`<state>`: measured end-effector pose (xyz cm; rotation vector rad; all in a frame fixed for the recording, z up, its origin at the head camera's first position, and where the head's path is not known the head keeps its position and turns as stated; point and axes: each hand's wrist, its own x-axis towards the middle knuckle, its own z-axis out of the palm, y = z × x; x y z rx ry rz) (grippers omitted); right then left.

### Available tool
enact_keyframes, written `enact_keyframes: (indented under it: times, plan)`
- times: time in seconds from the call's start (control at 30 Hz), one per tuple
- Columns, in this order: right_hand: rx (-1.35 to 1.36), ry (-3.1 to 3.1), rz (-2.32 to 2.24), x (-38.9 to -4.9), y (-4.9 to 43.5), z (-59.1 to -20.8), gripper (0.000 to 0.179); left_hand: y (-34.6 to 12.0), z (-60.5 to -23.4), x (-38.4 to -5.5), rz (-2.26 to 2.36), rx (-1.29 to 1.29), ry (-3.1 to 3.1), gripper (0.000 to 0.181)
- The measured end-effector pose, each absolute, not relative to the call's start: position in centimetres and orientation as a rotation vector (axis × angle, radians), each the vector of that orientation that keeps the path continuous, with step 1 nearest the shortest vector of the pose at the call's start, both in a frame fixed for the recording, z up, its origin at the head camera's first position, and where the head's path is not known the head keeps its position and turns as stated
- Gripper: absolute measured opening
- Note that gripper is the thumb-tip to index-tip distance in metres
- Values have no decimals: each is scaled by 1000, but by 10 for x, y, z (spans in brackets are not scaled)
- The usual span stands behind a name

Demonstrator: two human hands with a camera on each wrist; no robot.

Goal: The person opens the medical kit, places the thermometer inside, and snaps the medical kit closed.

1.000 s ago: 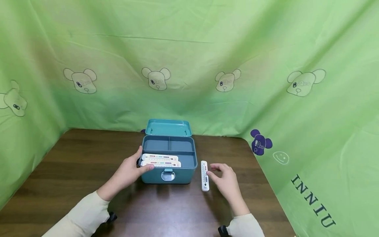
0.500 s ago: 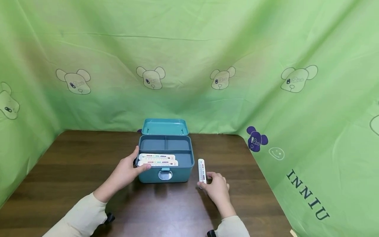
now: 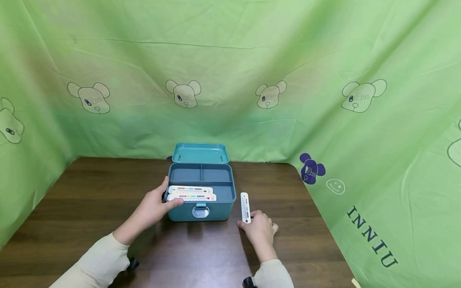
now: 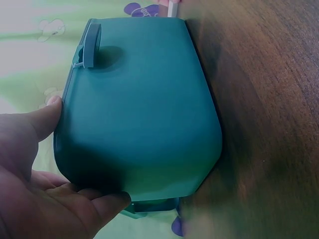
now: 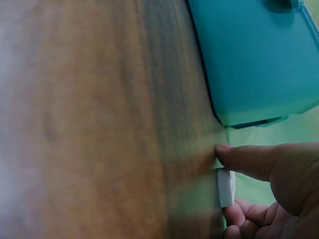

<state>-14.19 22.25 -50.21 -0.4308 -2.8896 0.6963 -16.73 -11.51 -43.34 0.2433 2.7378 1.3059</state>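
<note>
A teal storage box [image 3: 216, 212] stands at the middle of the table with its lid [image 3: 200, 153] raised at the back. My left hand [image 3: 149, 210] grips its left side, thumb over the front rim and fingers along the side wall. Inside the front compartment, two white thermometers [image 3: 191, 190] with printed scales lie side by side. A third thermometer [image 3: 245, 207] lies on the table right of the box, pointing away from me. My right hand [image 3: 260, 230] straddles its near end. In the right wrist view a gap shows between the thumb [image 5: 249, 158] and the thermometer's white end [image 5: 227, 187]; the other fingers are beside it.
A divider [image 3: 201, 173] splits the box's rear part into two compartments. A metal-looking latch [image 3: 200, 211] hangs on the box front. The brown wooden table [image 3: 97, 192] is bordered at the back and sides by a green printed curtain [image 3: 230, 132].
My right hand has moved from the thermometer's right side to its near end, thumb now left of it. The left hand stays on the box. The view has shifted slightly.
</note>
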Motion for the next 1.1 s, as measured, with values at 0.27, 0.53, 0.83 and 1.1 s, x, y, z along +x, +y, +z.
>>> enact_keyframes:
  times: [0.27, 0.53, 0.83, 1.1]
  plan:
    - [-482, -2830, 745, -147, 228, -498, 33, -117, -433, -168, 1292, 260, 2754, 110]
    - [-551, -2756, 919, -155, 238, -494, 40, -119, -433, -168, 1295, 239, 2754, 110]
    - [-502, -2613, 1046, -165, 250, -483, 43, -118, -435, -170, 1306, 254, 2751, 111]
    - [-367, -2560, 1118, -175, 271, -472, 43, -116, -435, -169, 1307, 266, 2747, 112]
